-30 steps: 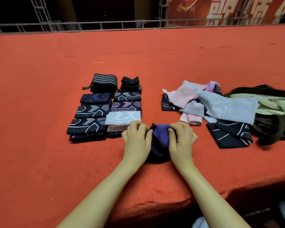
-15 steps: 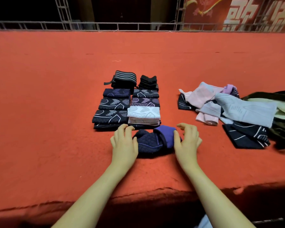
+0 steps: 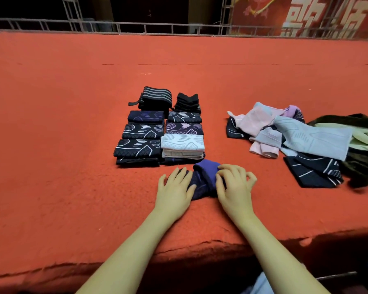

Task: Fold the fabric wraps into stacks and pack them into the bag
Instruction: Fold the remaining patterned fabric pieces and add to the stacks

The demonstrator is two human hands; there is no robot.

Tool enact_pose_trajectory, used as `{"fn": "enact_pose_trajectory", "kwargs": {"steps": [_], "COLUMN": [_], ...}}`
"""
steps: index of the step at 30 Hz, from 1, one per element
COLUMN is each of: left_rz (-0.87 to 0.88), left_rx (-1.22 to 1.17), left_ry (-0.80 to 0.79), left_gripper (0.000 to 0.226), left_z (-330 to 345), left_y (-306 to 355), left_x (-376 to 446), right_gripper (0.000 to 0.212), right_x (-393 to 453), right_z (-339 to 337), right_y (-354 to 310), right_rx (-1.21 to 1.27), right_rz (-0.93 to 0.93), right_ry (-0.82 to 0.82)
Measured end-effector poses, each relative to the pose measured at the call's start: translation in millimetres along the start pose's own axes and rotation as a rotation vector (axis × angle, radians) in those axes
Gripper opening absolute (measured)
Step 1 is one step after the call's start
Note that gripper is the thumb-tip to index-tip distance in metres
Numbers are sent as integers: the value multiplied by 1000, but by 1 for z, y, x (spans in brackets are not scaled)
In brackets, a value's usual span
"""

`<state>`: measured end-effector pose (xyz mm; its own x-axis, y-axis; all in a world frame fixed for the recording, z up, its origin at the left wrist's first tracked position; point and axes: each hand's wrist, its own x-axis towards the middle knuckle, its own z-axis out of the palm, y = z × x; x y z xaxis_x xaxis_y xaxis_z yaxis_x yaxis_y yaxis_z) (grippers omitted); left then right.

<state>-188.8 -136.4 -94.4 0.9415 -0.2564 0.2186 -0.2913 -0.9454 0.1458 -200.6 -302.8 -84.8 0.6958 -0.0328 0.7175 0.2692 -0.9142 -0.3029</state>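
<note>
A dark navy and purple wrap [image 3: 203, 179] lies bunched on the red felt table [image 3: 72, 166] near the front edge. My left hand [image 3: 174, 189] presses flat on its left side. My right hand [image 3: 235, 185] curls its fingers over the wrap's right side. Just behind the wrap stand two rows of folded stacks [image 3: 162, 132], mostly dark patterned, one topped by a white wrap [image 3: 183, 143]. To the right lies a loose pile of unfolded wraps [image 3: 289, 132] in pink, pale blue and black. The dark green bag [image 3: 361, 158] lies open at the far right.
The table's front edge [image 3: 200, 245] runs just under my forearms. A metal railing [image 3: 157, 26] lines the far side, with a red banner [image 3: 306, 15] behind it. Wide red felt stretches to the left of the stacks.
My hands drew together again over the navy and purple wrap, covering more of it. The view shifted slightly; the stacks and pile have not moved.
</note>
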Motion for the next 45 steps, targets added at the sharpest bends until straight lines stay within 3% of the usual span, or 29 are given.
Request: {"fn": "enact_pose_trajectory", "kwargs": {"steps": [3,6,12,17,26,31,34,37,41,43,45], "left_rz": [27,44,32,-44,145,198,245,258,250,337,406], "left_rx": [-61,-64,-96,-159,1,77,102,113,58,21,-8], "left_ry": [216,317,395,475,583,585,618,655,626,584,566], "left_gripper": [39,30,26,23,13,11,11,13,13,19,31], "left_z": [4,9,5,5,-5,-6,-9,-12,-11,-9,-10], "left_y": [-3,-5,-1,-5,-30,-38,-38,-39,-39,-37,-34], "left_x": [3,1,-4,-3,-1,-1,-3,-7,-7,-8,-8], "right_gripper": [23,40,27,16,29,18,18,19,31,49,49], "right_x": [1,-3,-4,-1,16,21,24,25,24,29,37], "right_z": [1,6,11,3,2,13,14,19,20,10,2], "right_y": [-3,-6,-7,-9,-22,-11,-5,2,-3,-10,-18], "right_rx": [50,-20,-89,88,223,44,2,28,291,372,375], "right_rz": [56,38,-44,62,302,388,519,561,360,190,-15], "right_ry": [-25,-93,20,107,194,84,-68,-101,-96,-119,-205]}}
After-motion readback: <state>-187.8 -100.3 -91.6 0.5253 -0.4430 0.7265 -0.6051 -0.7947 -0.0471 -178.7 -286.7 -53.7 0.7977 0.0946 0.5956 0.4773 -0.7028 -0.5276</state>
